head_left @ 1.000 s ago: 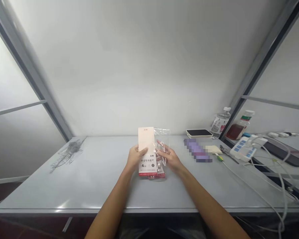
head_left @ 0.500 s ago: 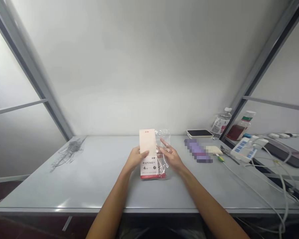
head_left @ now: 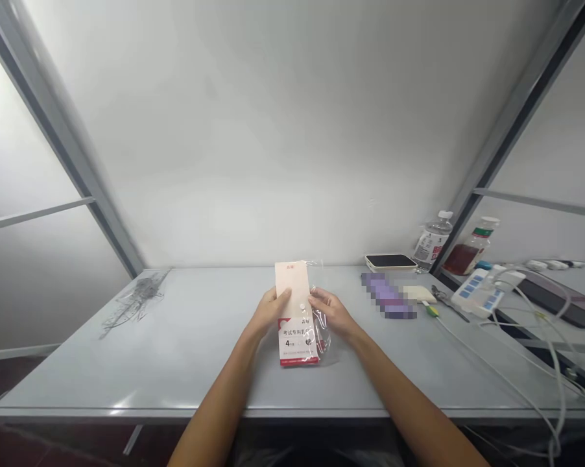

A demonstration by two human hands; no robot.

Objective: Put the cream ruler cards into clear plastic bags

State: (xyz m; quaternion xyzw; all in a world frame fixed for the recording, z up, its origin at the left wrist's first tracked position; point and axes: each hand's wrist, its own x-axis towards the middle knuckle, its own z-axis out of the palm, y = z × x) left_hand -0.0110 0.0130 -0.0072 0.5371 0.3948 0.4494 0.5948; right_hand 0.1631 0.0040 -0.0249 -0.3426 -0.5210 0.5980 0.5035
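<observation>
A ruler set package [head_left: 292, 288], a pale pink and white card with red trim inside a clear plastic sleeve, is held upright above the near middle of the table. My left hand [head_left: 267, 312] grips its left edge, thumb lying on the front of the card and fingers hidden behind. On the other side, my right hand [head_left: 335, 314] is closed on the right part, its thumb and fingertips at the card's edge and the loose clear plastic. The card hides most of what the sleeve contains.
Right of my hands lie a pixelated purple item [head_left: 387, 297], a phone [head_left: 391, 261], a cream-coloured block [head_left: 419, 294] and pliers [head_left: 449, 303]. Beyond are a water bottle [head_left: 433, 243], a bottle of dark red liquid [head_left: 467, 253], a power strip [head_left: 487, 290] and cables. Dark scribbles [head_left: 139, 297] mark the table's left.
The package has come slightly down and toward me, tilting a little. My right hand's spread fingers have drawn in and closed at the card's right edge.
</observation>
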